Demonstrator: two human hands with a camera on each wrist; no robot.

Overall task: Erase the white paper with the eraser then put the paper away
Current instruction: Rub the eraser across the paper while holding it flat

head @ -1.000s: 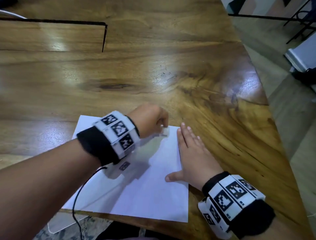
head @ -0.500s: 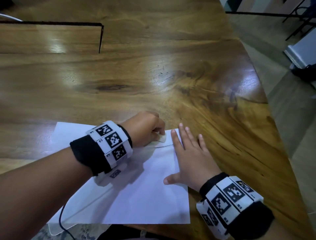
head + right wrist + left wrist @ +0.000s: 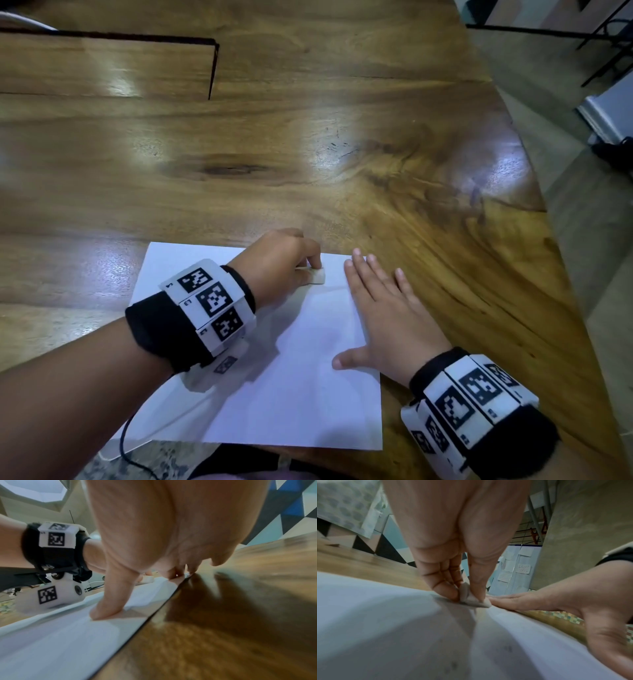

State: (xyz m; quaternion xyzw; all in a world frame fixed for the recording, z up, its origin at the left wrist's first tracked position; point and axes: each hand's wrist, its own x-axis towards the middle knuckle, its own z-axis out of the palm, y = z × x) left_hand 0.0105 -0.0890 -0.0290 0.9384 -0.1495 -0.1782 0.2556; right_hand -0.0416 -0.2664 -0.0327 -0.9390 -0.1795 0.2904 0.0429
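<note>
A white sheet of paper (image 3: 308, 394) lies on the wooden table near its front edge. My left hand (image 3: 284, 263) pinches a small white eraser (image 3: 317, 275) and presses it on the paper close to the far edge. In the left wrist view the eraser (image 3: 471, 599) sits between thumb and fingers, touching the paper (image 3: 385, 628). My right hand (image 3: 383, 315) lies flat with straight fingers on the paper's right part, just right of the eraser. The right wrist view has the thumb pressing the paper (image 3: 60, 642) near its right edge.
The wooden table (image 3: 308, 154) stretches far ahead and to the left, with a dark seam (image 3: 212, 68) at the back left. Its right edge (image 3: 548, 240) drops to the tiled floor. A black cable (image 3: 126, 438) hangs at the front edge.
The left hand with the eraser has moved slightly toward me and right along the paper's far edge. The right hand stays flat on the sheet.
</note>
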